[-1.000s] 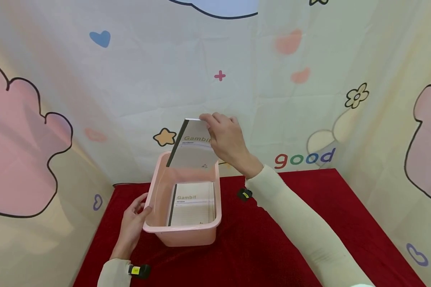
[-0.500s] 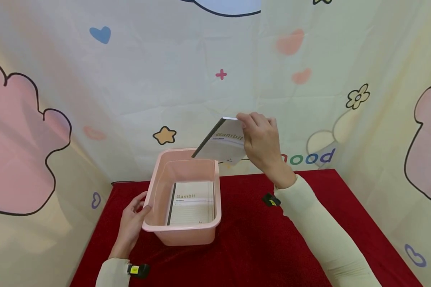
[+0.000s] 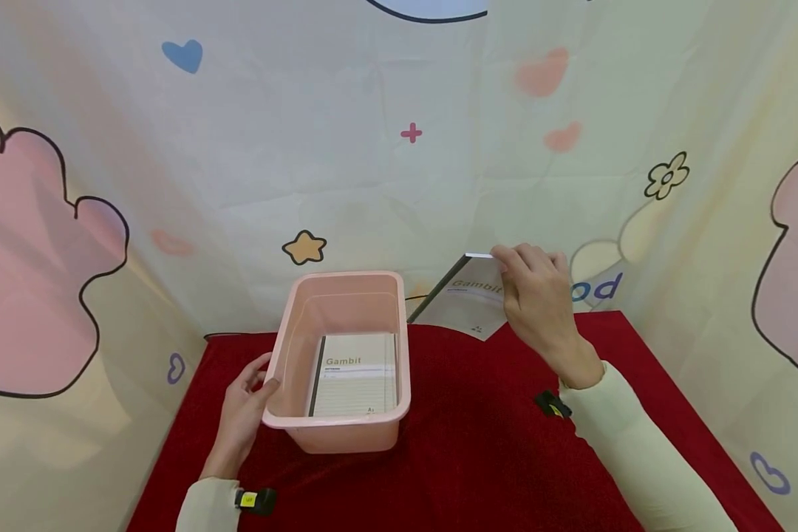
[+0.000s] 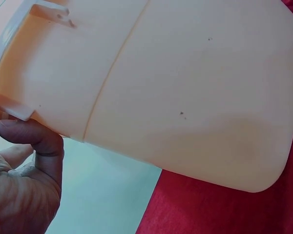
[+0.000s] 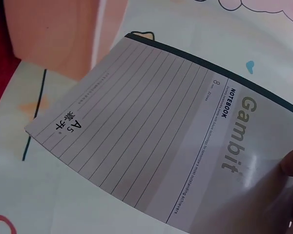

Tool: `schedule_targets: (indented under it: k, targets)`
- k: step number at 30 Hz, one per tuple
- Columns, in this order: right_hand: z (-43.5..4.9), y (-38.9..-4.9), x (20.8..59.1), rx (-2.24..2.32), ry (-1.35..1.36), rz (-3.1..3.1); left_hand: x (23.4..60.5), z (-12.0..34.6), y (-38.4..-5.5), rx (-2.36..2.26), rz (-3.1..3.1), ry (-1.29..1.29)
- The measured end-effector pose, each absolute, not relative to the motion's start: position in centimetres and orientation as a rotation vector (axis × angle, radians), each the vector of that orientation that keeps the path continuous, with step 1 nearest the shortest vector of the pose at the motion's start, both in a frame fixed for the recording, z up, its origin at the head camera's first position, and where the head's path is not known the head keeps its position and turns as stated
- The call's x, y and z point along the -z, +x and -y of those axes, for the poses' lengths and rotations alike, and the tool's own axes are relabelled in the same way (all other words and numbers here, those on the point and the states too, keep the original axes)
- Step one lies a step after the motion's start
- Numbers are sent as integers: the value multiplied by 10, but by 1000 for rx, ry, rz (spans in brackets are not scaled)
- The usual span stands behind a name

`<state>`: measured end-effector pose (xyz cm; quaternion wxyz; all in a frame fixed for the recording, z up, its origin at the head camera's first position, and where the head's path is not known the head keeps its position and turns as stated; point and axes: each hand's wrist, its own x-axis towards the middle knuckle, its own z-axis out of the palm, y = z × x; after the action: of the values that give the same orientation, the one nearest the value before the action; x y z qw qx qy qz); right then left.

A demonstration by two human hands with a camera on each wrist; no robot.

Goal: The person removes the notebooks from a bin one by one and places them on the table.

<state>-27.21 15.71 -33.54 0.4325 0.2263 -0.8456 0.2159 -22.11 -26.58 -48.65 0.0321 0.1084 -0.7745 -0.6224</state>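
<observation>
I'm looking at a pink basin (image 3: 342,439) standing on a red cloth (image 3: 479,451). At the basin's left side, the person's left hand (image 3: 241,414) grips the rim, thumb over the top edge and fingers outside. To the right of the basin, the right hand (image 3: 539,299) pinches a raised notebook (image 3: 468,303) by its upper corner. That notebook hangs tilted, dark spine toward the basin, its lower spine corner near the basin's right rim; whether they touch, I can't tell. Its cover reads "Gambit" and "NOTEBOOK". Inside the basin lies another notebook (image 3: 355,377), cover up, with the same lettering; I can't tell how many are under it. Behind the basin hangs a pale curtain (image 3: 273,162) printed with hearts and stars.
</observation>
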Motion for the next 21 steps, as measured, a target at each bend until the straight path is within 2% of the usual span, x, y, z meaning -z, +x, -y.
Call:
schedule_targets:
  k: [10, 21]
  targets:
    - [-179, -268, 360, -465, 544, 2230, 484, 266, -220, 1918, 2373, 323]
    - [-179, -276, 391, -372, 557, 2643, 484, 266, -220, 1928, 2389, 339]
